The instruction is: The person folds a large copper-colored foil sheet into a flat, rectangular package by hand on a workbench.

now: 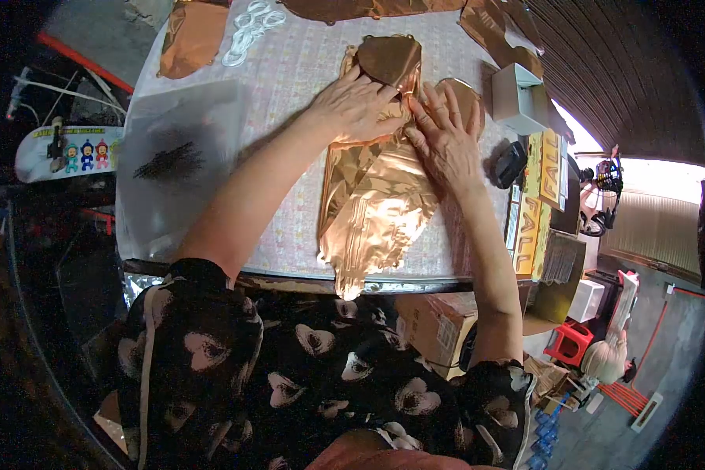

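A shiny copper-coloured foil sheet lies on the table, creased, with its lower tip hanging over the near edge. My left hand rests on its upper part, palm down with the fingers apart. Close beside it, my right hand lies on the right side of the foil, its fingers spread. Between the fingertips the foil is gathered into a narrow fold. Beyond them, a rounded foil part points toward the far side, and another rounded part shows behind my right fingers.
On the patterned tablecloth are more foil pieces, white rings, and a clear plastic sheet. At the right stand a white box, a black object and yellow boxes. A cardboard box is below the table.
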The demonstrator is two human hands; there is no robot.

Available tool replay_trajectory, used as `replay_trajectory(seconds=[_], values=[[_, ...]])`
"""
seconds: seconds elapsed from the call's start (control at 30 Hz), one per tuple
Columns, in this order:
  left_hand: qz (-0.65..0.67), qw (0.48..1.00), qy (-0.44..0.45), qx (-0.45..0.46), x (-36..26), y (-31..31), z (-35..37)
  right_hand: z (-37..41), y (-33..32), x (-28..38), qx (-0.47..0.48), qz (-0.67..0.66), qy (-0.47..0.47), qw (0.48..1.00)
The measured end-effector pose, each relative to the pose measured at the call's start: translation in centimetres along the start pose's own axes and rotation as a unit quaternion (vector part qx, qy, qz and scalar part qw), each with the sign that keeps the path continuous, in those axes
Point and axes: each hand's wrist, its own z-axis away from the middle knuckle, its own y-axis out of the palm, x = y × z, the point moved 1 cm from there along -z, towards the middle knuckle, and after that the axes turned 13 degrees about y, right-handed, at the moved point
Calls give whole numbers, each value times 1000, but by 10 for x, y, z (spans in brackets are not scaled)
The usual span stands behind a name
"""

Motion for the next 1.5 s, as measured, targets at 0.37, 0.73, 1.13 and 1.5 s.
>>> replay_trajectory(seconds=[0.37, 0.73, 1.13, 1.5], values=[[98, 992, 35, -72, 8, -8, 0, -8, -5, 0, -6, -8, -11, 1000], [1, 947, -141, -287, -11, -35, 13, -7, 9, -6, -11, 4, -24, 1000], [80, 973, 61, -206, -33, 17, 5, -5, 10, -8, -3, -27, -14, 1000], [69, 976, 45, -201, -32, 20, 6, -36, 38, -34, 78, -142, 79, 984]])
